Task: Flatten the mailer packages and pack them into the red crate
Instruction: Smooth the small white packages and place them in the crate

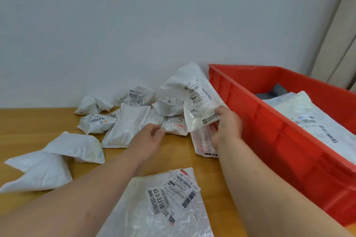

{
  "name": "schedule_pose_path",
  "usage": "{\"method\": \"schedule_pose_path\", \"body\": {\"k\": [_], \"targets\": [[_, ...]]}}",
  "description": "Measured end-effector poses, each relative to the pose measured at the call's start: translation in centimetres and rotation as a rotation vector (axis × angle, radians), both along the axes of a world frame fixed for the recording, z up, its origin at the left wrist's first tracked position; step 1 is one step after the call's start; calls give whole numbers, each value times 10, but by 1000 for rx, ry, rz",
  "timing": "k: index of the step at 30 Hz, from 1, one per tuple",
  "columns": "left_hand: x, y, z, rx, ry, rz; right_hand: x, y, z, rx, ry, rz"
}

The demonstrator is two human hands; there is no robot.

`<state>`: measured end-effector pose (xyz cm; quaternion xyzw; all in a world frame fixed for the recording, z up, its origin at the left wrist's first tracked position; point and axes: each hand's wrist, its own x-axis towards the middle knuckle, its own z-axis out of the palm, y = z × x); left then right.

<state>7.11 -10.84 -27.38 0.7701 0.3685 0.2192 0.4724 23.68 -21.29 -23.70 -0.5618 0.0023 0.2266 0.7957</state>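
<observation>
My right hand (227, 127) grips the lower corner of a tall white mailer (196, 98) that leans against the red crate (269, 131), thumb on its label. My left hand (149, 137) hovers over the table with fingers loosely curled, holding nothing, just in front of a puffy white mailer (127, 125). Several crumpled mailers (134, 95) are heaped near the wall. A flat mailer with barcode labels (165, 204) lies between my forearms. Flattened mailers (312, 121) lie inside the crate.
The wooden table (28, 121) runs to a pale wall. Two more white mailers (57, 159) lie at the left. A pink-printed mailer (204, 144) lies under my right hand. A curtain (339, 44) hangs at the far right.
</observation>
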Motion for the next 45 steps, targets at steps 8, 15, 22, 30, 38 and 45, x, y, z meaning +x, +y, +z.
{"method": "schedule_pose_path", "body": {"k": [8,15,22,30,38,45], "targets": [[-60,-17,13,-442,-294,133,-57,-35,-30,-249,-100,335],[-100,-30,-6,-375,-231,215,-95,-46,-47,-347,-41,429],[-124,-36,-8,-275,-155,233,-115,-47,-49,-643,-377,456],[-152,-33,-19,-27,379,37,-128,-49,-64,-999,-902,489],[-129,-44,-30,606,597,-243,-154,-52,-75,-1241,-1421,497],[-119,-50,-65,531,706,-337,-167,-54,-91,-1208,-1510,548]]}}
